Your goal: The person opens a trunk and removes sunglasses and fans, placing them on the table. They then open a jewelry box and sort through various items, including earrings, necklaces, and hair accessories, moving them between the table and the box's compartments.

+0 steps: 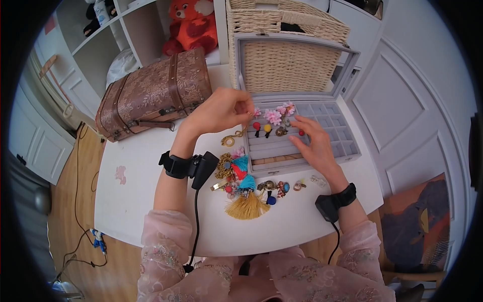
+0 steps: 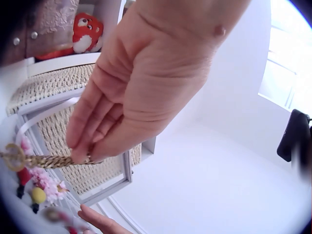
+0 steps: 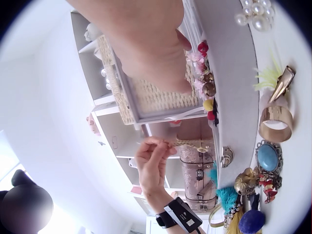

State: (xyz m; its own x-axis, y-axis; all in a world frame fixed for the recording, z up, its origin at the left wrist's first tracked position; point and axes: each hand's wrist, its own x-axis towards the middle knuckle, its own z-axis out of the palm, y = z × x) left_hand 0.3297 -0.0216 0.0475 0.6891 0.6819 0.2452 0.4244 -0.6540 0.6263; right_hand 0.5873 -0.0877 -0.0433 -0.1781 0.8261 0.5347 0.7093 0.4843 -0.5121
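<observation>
My left hand [image 1: 219,109] pinches one end of a gold chain [image 2: 51,161] between thumb and fingertips. The chain hangs at the left side of a grey jewellery box [image 1: 332,160], its gold ring end lowest. My right hand [image 1: 317,145] is over the box's right half, fingers loosely spread and holding nothing. Below it in the box lie pink flower pieces [image 1: 273,117], a red bead piece [image 1: 256,126], a yellow bead piece [image 1: 267,128] and a bronze-coloured ornament [image 1: 280,131]. The box's glass-topped lid [image 1: 349,70] stands raised.
In front of the box lie a gold tassel [image 1: 246,207], turquoise tassels, a wide gold ring [image 3: 276,123], a blue-stone ornament [image 3: 267,156] and pearl pieces [image 3: 255,13]. A brown trunk-style case [image 1: 151,90] stands left; a wicker basket [image 1: 287,20] is behind the lid.
</observation>
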